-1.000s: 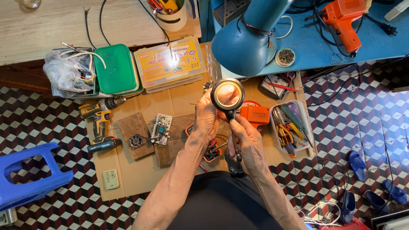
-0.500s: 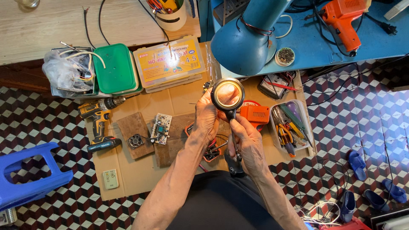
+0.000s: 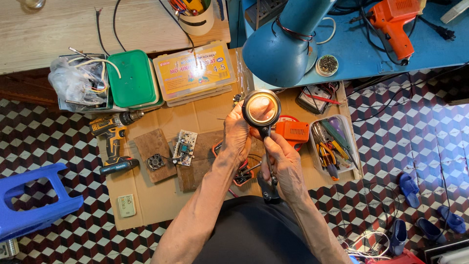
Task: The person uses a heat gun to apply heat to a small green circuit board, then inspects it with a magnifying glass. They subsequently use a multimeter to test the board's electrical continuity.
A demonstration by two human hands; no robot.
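- The left hand (image 3: 238, 139) is curled around something small behind the magnifying glass (image 3: 262, 108); what it is cannot be told.
- The right hand (image 3: 283, 161) is closed on the glass's handle, above the cardboard sheet (image 3: 161, 205) on the floor, near its far edge.
- This looks like inspection; next calls for steady hands.

A round magnifying glass (image 3: 262, 108) with a dark rim and a dark handle is held up above the cardboard sheet, its lens facing the camera and glowing warm pink-orange, its handle running down toward six o'clock. The left hand (image 3: 238, 134) touches the rim at about eight o'clock, and the right hand (image 3: 285, 161) closes around the handle just below the lens. A thin dark tool (image 3: 271, 171), its kind too small to tell, runs from the right hand down toward six o'clock.
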